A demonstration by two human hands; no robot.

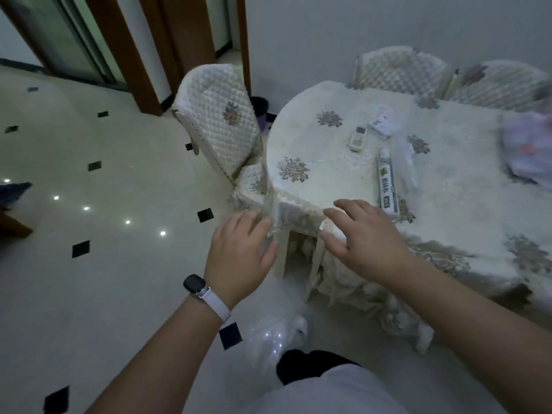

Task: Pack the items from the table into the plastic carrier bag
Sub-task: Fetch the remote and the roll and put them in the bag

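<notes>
your fingers (343,209) on the right hand (366,234) are spread and empty, hovering over the near edge of the tabletop (322,180), and the left hand (239,252) beside it is just as open, holding nothing, its wrist wearing a dark watch (195,285) on a pale strap. low between your arms, down on the floor near your feet, there is a pale, filmy shape (274,336) that may be the plastic carrier bag, but it is too blurred to say for sure; no bag shows clearly elsewhere, so find it before you lift anything. just past your right hand lies a long boxed tube (388,182), lengthwise away from you, and close beside it on the right a faint, see-through item (407,162) that i cannot identify. farther on sits a small remote control (358,138), and beyond that a little white box (380,124), all apart from each other on the flowered cloth. at the far right edge a smeared, pinkish bundle (525,144) is unreadable. packing looks not yet begun. to do this step well, i would get the bag open in one hand first, then take the nearest thing, the boxed tube, across its middle so it does not tip, and work outward from there. mind the cloth: it hangs loose over the edge, and dragging an item could pull it. quilted chairs (218,121) stand behind.
</notes>
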